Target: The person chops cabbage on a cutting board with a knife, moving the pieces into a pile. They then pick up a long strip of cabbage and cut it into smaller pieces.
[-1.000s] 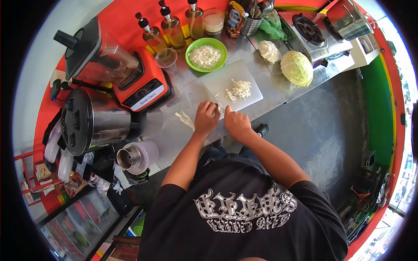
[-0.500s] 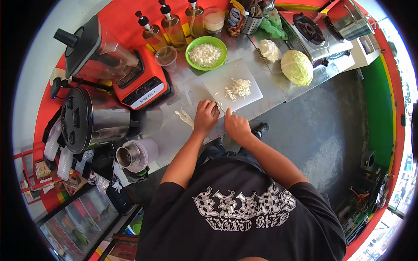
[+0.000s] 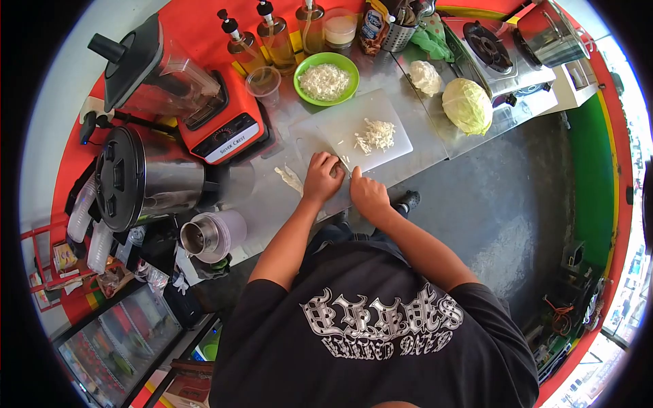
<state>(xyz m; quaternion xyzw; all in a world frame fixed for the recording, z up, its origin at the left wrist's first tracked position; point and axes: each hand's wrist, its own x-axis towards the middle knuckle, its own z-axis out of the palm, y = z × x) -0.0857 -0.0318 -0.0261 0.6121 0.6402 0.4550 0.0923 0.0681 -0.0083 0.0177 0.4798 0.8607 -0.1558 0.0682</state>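
Observation:
My right hand point(image 3: 371, 193) is closed at the near edge of the white cutting board point(image 3: 391, 153), index finger stretched forward along a knife point(image 3: 346, 165). Only a thin part of the blade shows; the handle is hidden in my grip. Just left of the blade, the fingers of my left hand point(image 3: 322, 178) are curled at the board's corner, and whatever they press on is hidden. A heap of chopped white pieces point(image 3: 375, 136) lies on the board, with a few loose bits by the blade. Pale scraps point(image 3: 290, 178) lie on the metal table left of my left hand.
Behind the board stands a green bowl point(image 3: 355, 76) of chopped white pieces. A cabbage point(image 3: 467, 107) and a whitish lump point(image 3: 425, 78) sit right, near the stove point(image 3: 500, 51). Leftward are a red blender point(image 3: 224, 132), a large pot point(image 3: 166, 180) and a steel-topped container point(image 3: 214, 236).
The whole view has shifted slightly with my head. Both hands stay at the board's near corner, with hardly any movement between them.

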